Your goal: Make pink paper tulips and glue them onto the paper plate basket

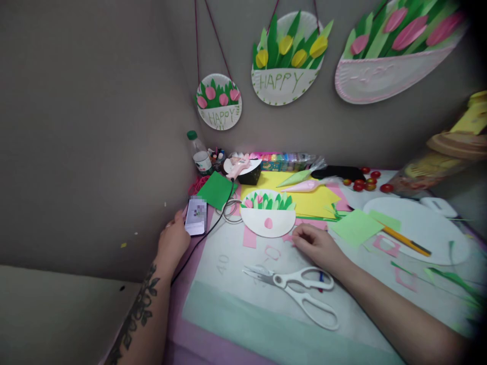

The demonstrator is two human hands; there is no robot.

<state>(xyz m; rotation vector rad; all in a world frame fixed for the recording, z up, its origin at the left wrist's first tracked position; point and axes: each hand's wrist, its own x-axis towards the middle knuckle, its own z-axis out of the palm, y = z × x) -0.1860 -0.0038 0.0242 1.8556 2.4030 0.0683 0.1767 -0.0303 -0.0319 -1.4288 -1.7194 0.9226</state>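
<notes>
My left hand [174,238] is closed at the lower left edge of a smartphone [197,215] with a lit screen, at the table's left side. My right hand [312,243] is curled, its fingertips together beside the paper plate basket; whatever they hold, if anything, is hidden. That half-plate basket [254,223] has green paper leaves and pink tulips along its top, with a pink paper petal [268,223] lying on its white front. Below it are a pink paper piece [249,237] and open white-handled scissors [279,280].
Finished plate baskets [219,117] hang on the wall. A glue gun [239,166] with its cord, green paper [216,189], yellow paper [317,203], piping bags [304,186], a bottle [201,158] and several tomatoes [358,187] lie behind. At right are a white plate [449,243] and pencil [407,241].
</notes>
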